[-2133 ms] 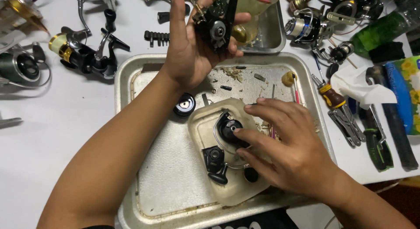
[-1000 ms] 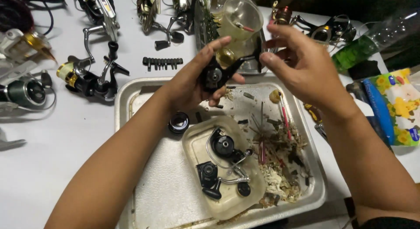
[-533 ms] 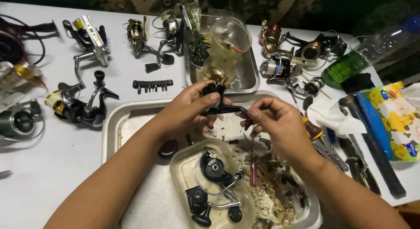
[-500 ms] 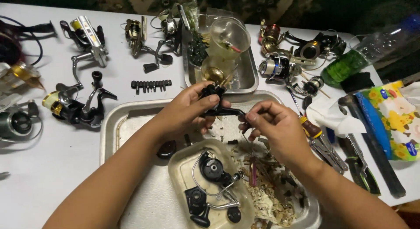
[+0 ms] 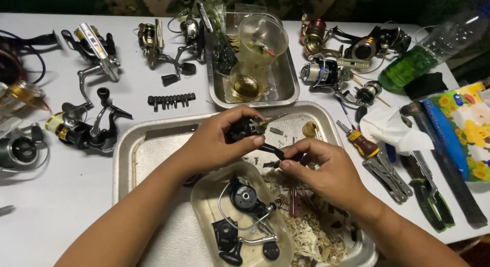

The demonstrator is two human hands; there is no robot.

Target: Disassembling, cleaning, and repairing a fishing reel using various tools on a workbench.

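Head view: both hands' grip closed on black reel body (image 5: pixel 245 129)

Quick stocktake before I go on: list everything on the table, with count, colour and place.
Large metal tray: one, silver, centre.
Small metal tray: one, silver, top centre, holding two clear cups.
Plastic tub: one, clear, in the large tray, with black reel parts.
Fishing reels: several, black, gold, silver, left and top.
Bit strip: one, black, left of the small tray.
Screwdriver: one, red handle, right.
Pliers: one, grey, right.
Bottle: one, green, top right.
Left hand: holds black reel body.
Right hand: pinches its dark handle arm.
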